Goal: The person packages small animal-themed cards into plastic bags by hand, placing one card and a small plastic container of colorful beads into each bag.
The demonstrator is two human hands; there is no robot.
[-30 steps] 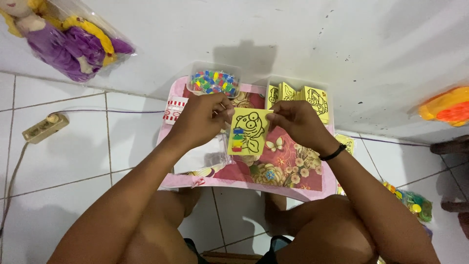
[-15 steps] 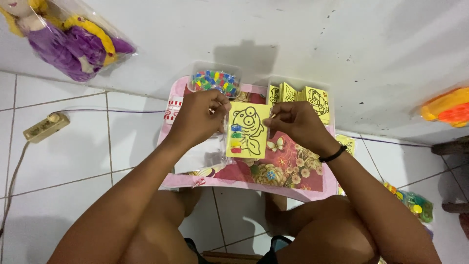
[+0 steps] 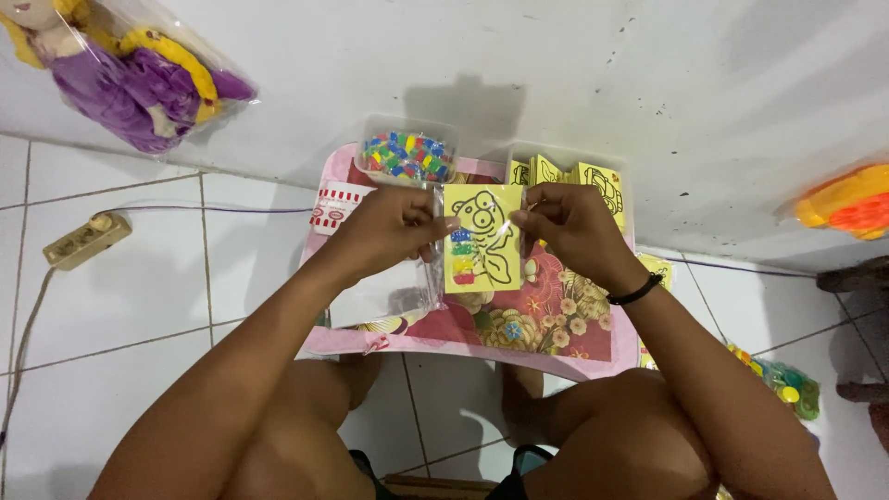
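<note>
Above the small pink floral-topped table (image 3: 574,344), both hands hold a yellow picture card (image 3: 482,237) upright, its printed face toward the camera. Card shows a black outline cartoon animal, with small coloured blocks down its left side. Left hand (image 3: 394,227): fingers curled, thumb and fingertips pinched on the card's left edge; also gripping a clear plastic sleeve (image 3: 430,268) that hangs down beside the card. Right hand (image 3: 567,227): fingers narrow, pinching the card's upper right edge; black band (image 3: 635,294) on the wrist.

Behind the hands, at the table's far edge: a clear tub of mixed coloured pieces (image 3: 405,153), and a clear container holding more yellow cards (image 3: 567,176) standing on edge.

On the tiled floor: a beige power strip (image 3: 85,241) to the left. A bagged purple-and-yellow doll (image 3: 130,69) at upper left; an orange toy (image 3: 847,202) at right.
</note>
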